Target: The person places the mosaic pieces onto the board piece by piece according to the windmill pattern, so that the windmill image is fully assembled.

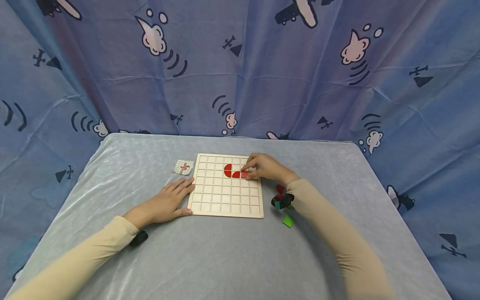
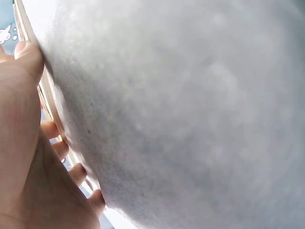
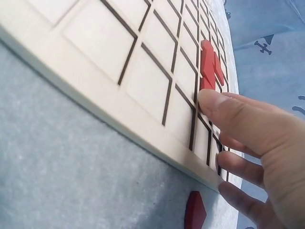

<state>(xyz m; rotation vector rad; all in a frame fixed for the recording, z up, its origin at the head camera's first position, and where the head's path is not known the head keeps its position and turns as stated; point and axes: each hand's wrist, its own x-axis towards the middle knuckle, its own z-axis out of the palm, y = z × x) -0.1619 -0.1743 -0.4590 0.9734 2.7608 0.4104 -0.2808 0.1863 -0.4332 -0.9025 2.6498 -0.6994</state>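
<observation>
Pinched by the thumb and fingers of the right hand (image 1: 267,166), a red piece (image 1: 244,175) is at the upper right of the board (image 1: 215,198) in the head view. That board is square, pale wood, divided into a grid of cells. Curved red pieces (image 1: 227,170) lie in cells just left of the pinch. The left hand (image 1: 168,202), fingers straight and spread, touches the board's left edge. Beyond it lies a card (image 1: 183,167), round-cornered, with a red pattern. Right of the board, a black wrist camera (image 1: 283,201) partly hides loose red pieces (image 1: 280,188); a flat green piece (image 1: 288,221) lies nearer. Soft, sheeny grey cloth (image 1: 225,258) covers the table; a creased blue curtain (image 1: 210,54) with cartoon prints hangs behind.

From the left wrist, blurred cloth fills most of the view, and the hand blocks all but the board's thin edge.

From the right wrist, dark grooves line the cells; thumb and fingers cover part of the red piece. One pointed, loose piece lies beside the board.
</observation>
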